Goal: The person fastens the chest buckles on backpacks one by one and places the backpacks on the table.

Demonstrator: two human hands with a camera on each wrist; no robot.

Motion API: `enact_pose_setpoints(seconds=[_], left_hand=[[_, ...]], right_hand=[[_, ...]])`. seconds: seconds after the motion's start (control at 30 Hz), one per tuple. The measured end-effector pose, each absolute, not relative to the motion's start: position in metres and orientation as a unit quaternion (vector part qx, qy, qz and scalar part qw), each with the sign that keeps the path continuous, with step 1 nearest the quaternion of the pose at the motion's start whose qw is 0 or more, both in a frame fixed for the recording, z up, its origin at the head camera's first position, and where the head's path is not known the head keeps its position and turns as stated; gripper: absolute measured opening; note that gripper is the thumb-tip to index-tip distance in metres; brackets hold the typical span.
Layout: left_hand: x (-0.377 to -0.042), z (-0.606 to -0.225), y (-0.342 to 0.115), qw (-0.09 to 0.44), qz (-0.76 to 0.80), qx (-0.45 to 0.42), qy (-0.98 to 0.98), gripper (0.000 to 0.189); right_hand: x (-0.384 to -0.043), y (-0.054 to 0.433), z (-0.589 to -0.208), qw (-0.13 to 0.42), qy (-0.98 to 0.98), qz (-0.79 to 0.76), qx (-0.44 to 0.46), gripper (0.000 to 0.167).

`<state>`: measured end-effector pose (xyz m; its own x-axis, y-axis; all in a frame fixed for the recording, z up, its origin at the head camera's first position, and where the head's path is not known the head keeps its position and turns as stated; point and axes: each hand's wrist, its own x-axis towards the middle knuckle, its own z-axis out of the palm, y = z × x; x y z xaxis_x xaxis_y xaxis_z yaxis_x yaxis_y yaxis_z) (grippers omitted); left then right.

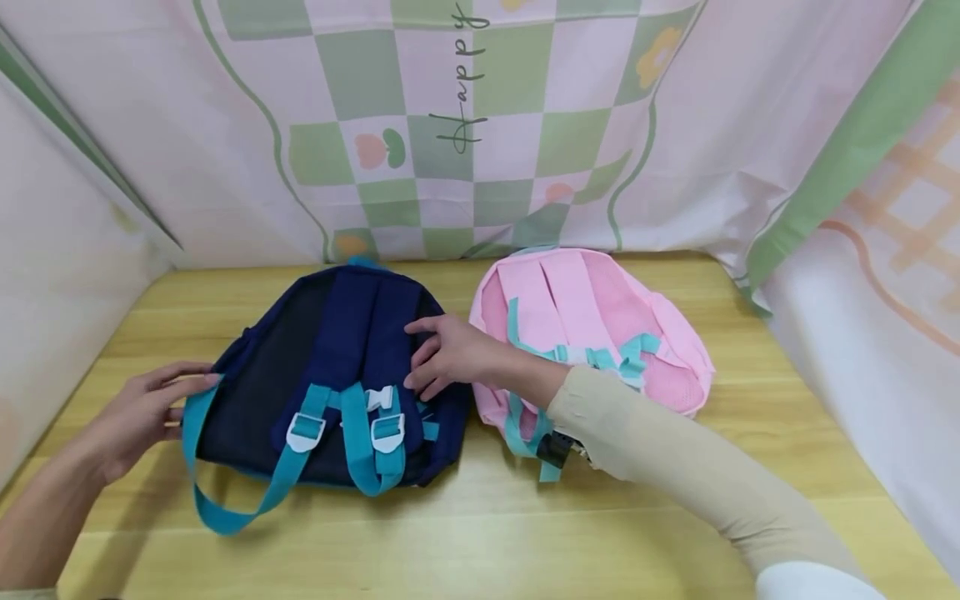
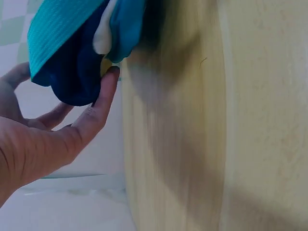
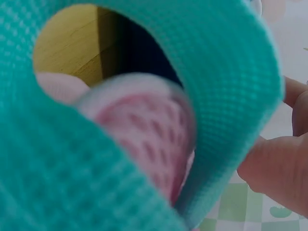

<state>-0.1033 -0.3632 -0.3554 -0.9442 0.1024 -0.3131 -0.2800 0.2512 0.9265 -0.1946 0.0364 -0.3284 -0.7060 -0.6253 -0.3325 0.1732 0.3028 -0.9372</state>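
Observation:
A navy backpack [image 1: 296,375] lies on the table with its shoulder straps up, teal webbing and white buckles at its near end. At its left edge my left hand [image 1: 153,408] grips the corner beside a looped teal strap [image 1: 225,521]. The left wrist view shows the thumb and fingers [image 2: 105,98] on either side of the navy fabric. Over the right shoulder strap, my right hand [image 1: 457,358] has its fingers spread and slightly bent, fingertips at the strap. Teal webbing [image 3: 231,91] fills much of the right wrist view, with pink mesh behind it.
To the right lies a pink backpack [image 1: 592,283] with teal straps, partly under my right forearm. A wooden table [image 1: 480,542] carries both bags. White fabric with a green check pattern [image 1: 510,75] hangs behind, and more fabric hangs at both sides.

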Motion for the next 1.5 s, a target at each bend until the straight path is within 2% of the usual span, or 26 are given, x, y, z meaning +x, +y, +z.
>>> enact_pose_setpoints(seconds=[0.07, 0.27, 0.67, 0.77, 0.87, 0.97, 1.07, 1.17, 1.27, 1.5], left_hand=[[-0.103, -0.354, -0.362, 0.158, 0.554, -0.066, 0.815, 0.017], [-0.104, -0.354, -0.358, 0.161, 0.457, -0.051, 0.873, 0.060], [-0.108, -0.353, -0.355, 0.172, 0.423, -0.025, 0.889, 0.062], [-0.108, -0.351, -0.350, 0.132, 0.399, -0.008, 0.907, 0.063], [-0.107, -0.348, -0.342, 0.024, 0.366, 0.011, 0.930, 0.052], [-0.107, -0.345, -0.330, -0.093, 0.337, 0.033, 0.936, 0.034], [-0.107, -0.341, -0.317, -0.150, 0.330, 0.070, 0.929, 0.023], [-0.108, -0.339, -0.305, -0.161, 0.331, 0.107, 0.924, 0.022], [-0.108, -0.337, -0.295, -0.146, 0.326, 0.135, 0.924, 0.023], [-0.112, -0.335, -0.276, -0.099, 0.307, 0.197, 0.926, 0.021]], right_hand=[[-0.195, 0.035, -0.329, 0.352, 0.738, -0.553, -0.164, 0.084], [-0.197, 0.032, -0.330, 0.353, 0.760, -0.516, -0.177, 0.082], [-0.201, 0.032, -0.326, 0.357, 0.772, -0.491, -0.189, 0.083], [-0.200, 0.035, -0.321, 0.353, 0.781, -0.473, -0.205, 0.083], [-0.198, 0.038, -0.312, 0.336, 0.802, -0.436, -0.232, 0.080], [-0.197, 0.041, -0.303, 0.310, 0.823, -0.397, -0.261, 0.073], [-0.197, 0.042, -0.296, 0.274, 0.840, -0.366, -0.292, 0.064], [-0.196, 0.042, -0.291, 0.229, 0.849, -0.341, -0.333, 0.053], [-0.194, 0.039, -0.289, 0.195, 0.846, -0.327, -0.373, 0.045], [-0.186, 0.029, -0.294, 0.182, 0.840, -0.300, -0.414, 0.035]])
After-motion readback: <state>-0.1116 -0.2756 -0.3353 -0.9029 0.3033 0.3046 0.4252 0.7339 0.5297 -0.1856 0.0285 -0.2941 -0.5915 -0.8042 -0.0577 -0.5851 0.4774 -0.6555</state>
